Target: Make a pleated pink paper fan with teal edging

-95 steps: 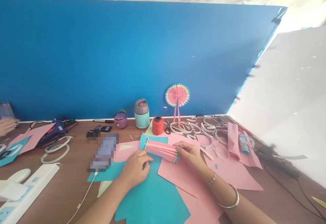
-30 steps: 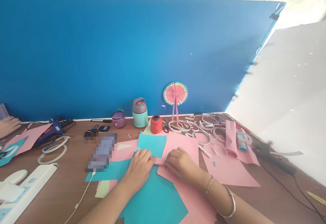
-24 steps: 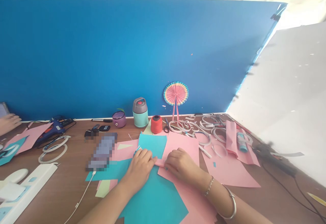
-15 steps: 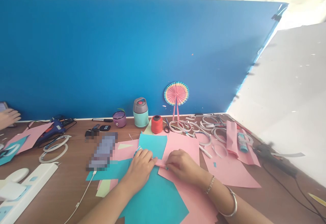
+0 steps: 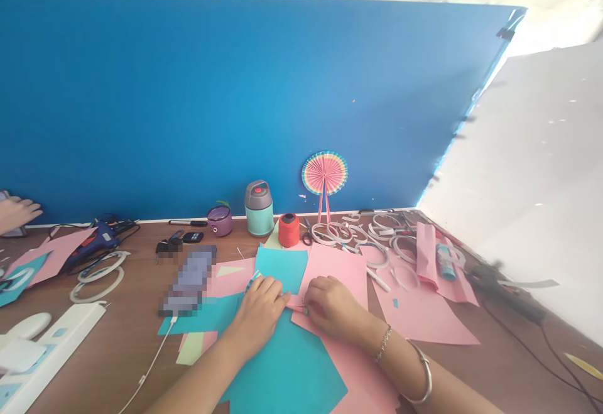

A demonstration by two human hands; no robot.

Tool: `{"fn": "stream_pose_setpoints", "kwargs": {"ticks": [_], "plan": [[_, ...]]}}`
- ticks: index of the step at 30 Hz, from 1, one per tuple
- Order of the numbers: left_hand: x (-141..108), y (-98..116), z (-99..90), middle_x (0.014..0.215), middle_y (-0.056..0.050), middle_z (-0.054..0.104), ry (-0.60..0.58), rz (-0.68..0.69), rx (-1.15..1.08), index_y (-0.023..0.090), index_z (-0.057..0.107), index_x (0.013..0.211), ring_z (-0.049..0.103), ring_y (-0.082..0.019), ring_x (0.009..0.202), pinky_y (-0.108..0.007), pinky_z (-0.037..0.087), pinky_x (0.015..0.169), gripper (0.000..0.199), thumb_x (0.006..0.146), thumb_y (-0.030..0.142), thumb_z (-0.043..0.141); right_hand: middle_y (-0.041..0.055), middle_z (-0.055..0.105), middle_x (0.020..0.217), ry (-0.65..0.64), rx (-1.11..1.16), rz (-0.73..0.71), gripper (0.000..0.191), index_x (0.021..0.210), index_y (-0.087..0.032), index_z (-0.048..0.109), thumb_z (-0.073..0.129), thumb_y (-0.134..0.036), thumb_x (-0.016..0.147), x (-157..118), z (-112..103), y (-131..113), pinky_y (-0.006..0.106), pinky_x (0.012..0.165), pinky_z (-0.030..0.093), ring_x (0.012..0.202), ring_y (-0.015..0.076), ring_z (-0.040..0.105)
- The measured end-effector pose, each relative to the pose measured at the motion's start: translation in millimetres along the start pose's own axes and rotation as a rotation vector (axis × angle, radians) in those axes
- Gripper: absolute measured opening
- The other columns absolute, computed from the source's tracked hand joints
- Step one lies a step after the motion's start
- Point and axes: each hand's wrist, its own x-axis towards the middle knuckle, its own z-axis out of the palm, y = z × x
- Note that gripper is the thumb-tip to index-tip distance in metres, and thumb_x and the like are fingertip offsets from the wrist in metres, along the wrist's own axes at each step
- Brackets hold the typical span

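Observation:
My left hand [image 5: 264, 306] is closed, fingers curled down on a folded paper strip. A blue-and-white striped end of the strip [image 5: 253, 279] pokes out beyond my knuckles. Opposite it, my right hand [image 5: 328, 304] pinches the strip's pink end [image 5: 296, 306]; its fingertips are partly hidden. Both hands rest over stacked craft paper: a large turquoise sheet [image 5: 287, 364] below, a smaller turquoise piece [image 5: 282, 266] behind, and a pink sheet [image 5: 340, 268] at the right. A round pleated paper fan [image 5: 325, 174] stands against the blue panel.
Behind the paper are red thread [image 5: 289, 230], a turquoise flask [image 5: 259, 213], a purple cup [image 5: 220, 220] and scissors [image 5: 307, 238]. White tape rolls [image 5: 339, 232] lie right. Left are a phone [image 5: 191, 279], a power strip [image 5: 56, 351] and another person's hand [image 5: 17, 214].
My right hand has shifted and turned slightly over the strip's pink end. My left hand stays nearly in place. The other person's hand at far left has moved a little right.

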Motion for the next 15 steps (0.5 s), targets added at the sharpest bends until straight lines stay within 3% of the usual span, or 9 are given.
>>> {"fn": "stream_pose_setpoints", "kwargs": {"ticks": [5,10,15], "plan": [[0.5,-0.6,0.3,0.085,-0.004,0.054,0.046,-0.048,-0.042,0.021,0.059,0.104,0.046,-0.021,0.081,-0.037,0.039,0.078,0.030,0.086,0.004,0.041,0.0032,0.060,0.075,0.063,0.065,-0.035,0.015,0.075,-0.017,0.057,0.047,-0.006,0.073,0.8,-1.9,2.5,0.029,0.063,0.030,0.070,0.0157,0.049],[1.9,-1.1,1.1,0.080,-0.003,0.054,0.118,-0.094,-0.082,0.018,0.057,0.085,0.045,-0.020,0.077,-0.036,0.037,0.074,0.023,0.087,0.005,0.038,0.0041,0.060,0.077,0.122,0.073,-0.051,0.015,0.081,-0.018,0.057,0.046,-0.008,0.077,0.3,-6.4,2.3,0.031,0.065,0.030,0.073,0.0170,0.048],[2.0,-0.9,3.7,0.078,-0.002,0.055,0.167,-0.127,-0.144,0.018,0.053,0.079,0.045,-0.019,0.075,-0.034,0.035,0.071,0.021,0.088,0.006,0.039,0.0050,0.058,0.086,0.180,0.086,-0.084,0.016,0.086,-0.019,0.055,0.050,-0.010,0.073,0.2,-10.8,-2.4,0.031,0.069,0.031,0.079,0.0186,0.046]]}}
